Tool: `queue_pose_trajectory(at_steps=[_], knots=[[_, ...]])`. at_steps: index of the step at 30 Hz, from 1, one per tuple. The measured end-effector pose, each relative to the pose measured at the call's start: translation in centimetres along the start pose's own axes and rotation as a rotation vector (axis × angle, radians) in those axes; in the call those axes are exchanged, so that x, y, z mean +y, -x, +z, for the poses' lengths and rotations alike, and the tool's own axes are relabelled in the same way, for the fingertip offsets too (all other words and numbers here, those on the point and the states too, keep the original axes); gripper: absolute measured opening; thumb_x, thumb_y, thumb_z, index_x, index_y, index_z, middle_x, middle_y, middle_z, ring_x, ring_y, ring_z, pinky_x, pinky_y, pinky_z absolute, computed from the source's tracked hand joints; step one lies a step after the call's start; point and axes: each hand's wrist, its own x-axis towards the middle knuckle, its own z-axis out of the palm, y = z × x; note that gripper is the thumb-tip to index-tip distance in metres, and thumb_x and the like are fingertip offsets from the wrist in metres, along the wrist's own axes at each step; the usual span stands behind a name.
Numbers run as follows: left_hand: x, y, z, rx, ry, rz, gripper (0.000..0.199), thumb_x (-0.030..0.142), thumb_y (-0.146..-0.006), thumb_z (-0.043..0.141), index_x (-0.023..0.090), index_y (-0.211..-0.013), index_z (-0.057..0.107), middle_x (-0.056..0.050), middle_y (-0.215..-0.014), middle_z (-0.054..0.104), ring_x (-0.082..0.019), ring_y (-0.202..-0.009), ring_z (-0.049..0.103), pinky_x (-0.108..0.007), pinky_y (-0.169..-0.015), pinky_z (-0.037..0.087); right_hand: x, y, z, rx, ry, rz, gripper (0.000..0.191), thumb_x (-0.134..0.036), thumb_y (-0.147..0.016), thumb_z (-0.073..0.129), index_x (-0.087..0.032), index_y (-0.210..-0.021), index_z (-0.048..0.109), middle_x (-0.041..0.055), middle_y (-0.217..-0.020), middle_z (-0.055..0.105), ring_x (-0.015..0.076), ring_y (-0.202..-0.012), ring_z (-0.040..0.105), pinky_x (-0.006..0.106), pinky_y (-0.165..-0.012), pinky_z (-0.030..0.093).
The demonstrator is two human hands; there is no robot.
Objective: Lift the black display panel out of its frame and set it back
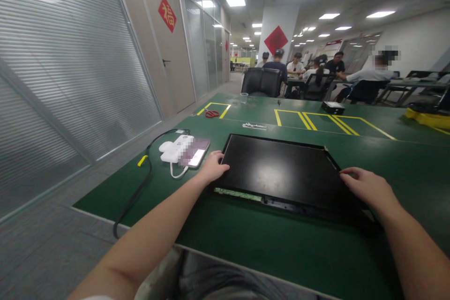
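A black flat display panel (pixel 277 168) lies on the green table, its dark screen facing up and reflecting light. Along its near edge a strip of green circuit board (pixel 239 194) shows beside a black frame. My left hand (pixel 213 167) grips the panel's left edge, thumb on top and fingers at the side. At the right edge, my right hand (pixel 369 186) pinches the rim between thumb and fingers. The undersides of both grips are hidden.
On the green table (pixel 140 201) at left are a phone (pixel 200 152), white devices (pixel 172 151) and a black cable (pixel 135 192). Farther back are red scissors (pixel 212 114), a clear cup (pixel 243 98) and a black box (pixel 333 108). Several people sit beyond.
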Motion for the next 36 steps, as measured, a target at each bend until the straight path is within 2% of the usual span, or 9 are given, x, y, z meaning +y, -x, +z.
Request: queue_pose_trajectory(at_steps=[11, 14, 21, 27, 31, 36], knots=[[0.0, 0.0, 0.1, 0.004, -0.049, 0.004, 0.027, 0.016, -0.049, 0.079, 0.022, -0.073, 0.07, -0.012, -0.126, 0.066, -0.039, -0.136, 0.052, -0.045, -0.123, 0.031, 0.1, 0.1, 0.2, 0.005, 0.018, -0.022, 0.035, -0.045, -0.088, 0.054, -0.029, -0.104, 0.079, 0.0086, -0.103, 0.079, 0.0317, -0.095, 0.072, 0.039, -0.078, 0.055], [0.0, 0.1, 0.1, -0.008, -0.114, 0.013, 0.028, 0.018, -0.054, 0.08, 0.02, -0.082, 0.073, -0.014, -0.132, 0.064, -0.038, -0.137, 0.054, -0.045, -0.123, 0.033, 0.2, 0.0, 0.4, 0.015, 0.019, -0.023, 0.035, -0.045, -0.087, 0.054, -0.029, -0.104, 0.08, 0.009, -0.103, 0.079, 0.0318, -0.094, 0.072, 0.039, -0.077, 0.055], [0.0, 0.1, 0.3, -0.085, -0.439, 0.027, 0.044, 0.018, -0.073, 0.073, 0.011, -0.116, 0.073, -0.021, -0.15, 0.053, -0.033, -0.143, 0.052, -0.039, -0.125, 0.033, 0.1, 0.0, 0.1, -0.007, 0.034, -0.021, 0.045, -0.047, -0.086, 0.047, -0.027, -0.109, 0.081, 0.0094, -0.107, 0.079, 0.0329, -0.099, 0.073, 0.039, -0.079, 0.055], [0.1, 0.3, 0.2, -0.113, -0.537, 0.071, 0.045, 0.02, -0.077, 0.072, 0.012, -0.121, 0.073, -0.02, -0.151, 0.053, -0.034, -0.143, 0.052, -0.041, -0.124, 0.036, 0.4, -0.4, 0.1, -0.004, 0.025, -0.027, 0.047, -0.051, -0.084, 0.046, -0.029, -0.105, 0.081, 0.0086, -0.103, 0.08, 0.0332, -0.095, 0.073, 0.04, -0.074, 0.055], [0.0, 0.7, 0.5, -0.151, -0.581, 0.121, 0.052, 0.021, -0.08, 0.071, 0.014, -0.131, 0.069, -0.02, -0.154, 0.049, -0.036, -0.146, 0.048, -0.044, -0.124, 0.035, 0.5, -0.4, 0.3, -0.017, 0.023, -0.016, 0.049, -0.053, -0.084, 0.045, -0.028, -0.107, 0.08, 0.009, -0.106, 0.08, 0.0331, -0.097, 0.072, 0.04, -0.075, 0.054], [0.2, 0.9, 0.3, -0.193, -0.653, 0.177, 0.054, 0.022, -0.088, 0.065, 0.008, -0.14, 0.062, -0.025, -0.155, 0.047, -0.037, -0.148, 0.046, -0.044, -0.124, 0.035, 0.9, -0.7, 0.5, 0.005, 0.007, -0.038, 0.047, -0.055, -0.084, 0.046, -0.028, -0.102, 0.08, 0.01, -0.101, 0.079, 0.0334, -0.093, 0.073, 0.041, -0.072, 0.054]])
